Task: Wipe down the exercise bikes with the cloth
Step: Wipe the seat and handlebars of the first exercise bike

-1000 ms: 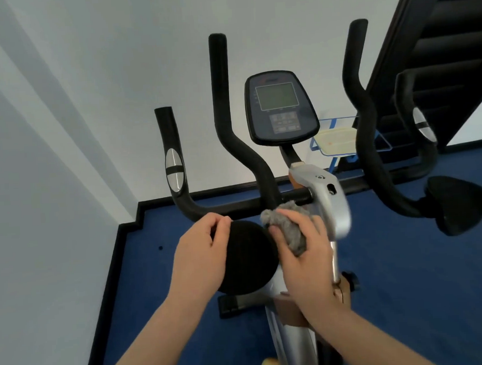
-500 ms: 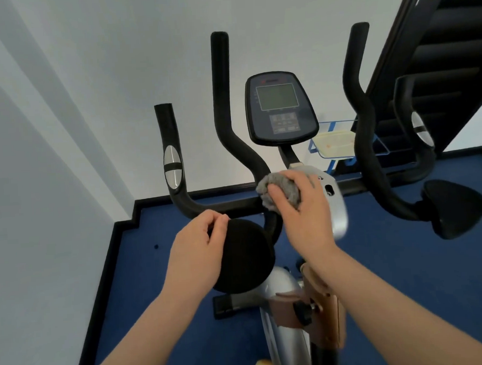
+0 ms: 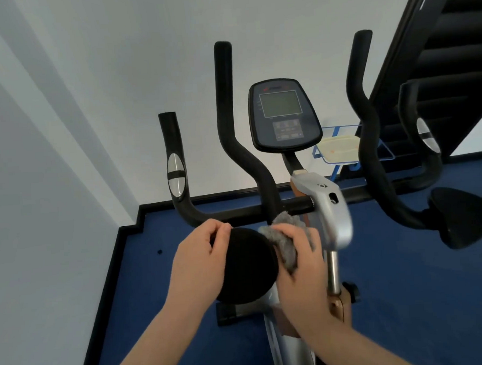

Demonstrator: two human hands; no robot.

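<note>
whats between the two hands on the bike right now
In the head view, a round black pad sits between them: the left hand grips its left edge, and the right hand presses the grey cloth against its right edge.

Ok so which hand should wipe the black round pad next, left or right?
Right. The right hand already holds the grey cloth against the edge of the round pad, while the left hand grips the pad's other edge, steadying it.
</note>
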